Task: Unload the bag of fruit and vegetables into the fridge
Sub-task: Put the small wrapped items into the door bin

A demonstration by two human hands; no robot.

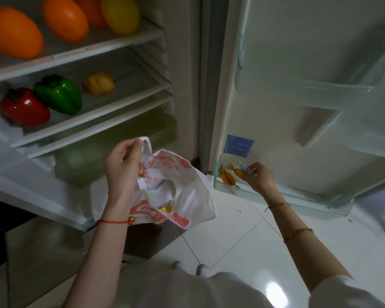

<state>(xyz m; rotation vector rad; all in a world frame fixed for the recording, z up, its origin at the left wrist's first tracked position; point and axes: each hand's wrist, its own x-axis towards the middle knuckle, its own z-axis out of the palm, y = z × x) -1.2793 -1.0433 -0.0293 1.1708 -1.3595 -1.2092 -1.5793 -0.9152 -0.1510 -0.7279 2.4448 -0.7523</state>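
My left hand (122, 167) grips the rim of a white plastic bag (182, 192) with orange print, held in front of the open fridge. Something yellow shows inside the bag. My right hand (259, 177) reaches into the lowest door bin (298, 196) and is closed on small wrapped sweets (246, 170). Two more amber-wrapped sweets (227, 177) lie in that bin. On the fridge's top shelf sit several orange and yellow fruits (65, 18). One shelf lower are a red pepper (25, 107), a green pepper (58, 94) and a lemon (99, 83).
A pale green crisper drawer (111, 147) sits under the shelves. The open fridge door (309, 85) on the right carries translucent bins. White tiled floor (242, 230) lies below, and my feet show near the bottom middle.
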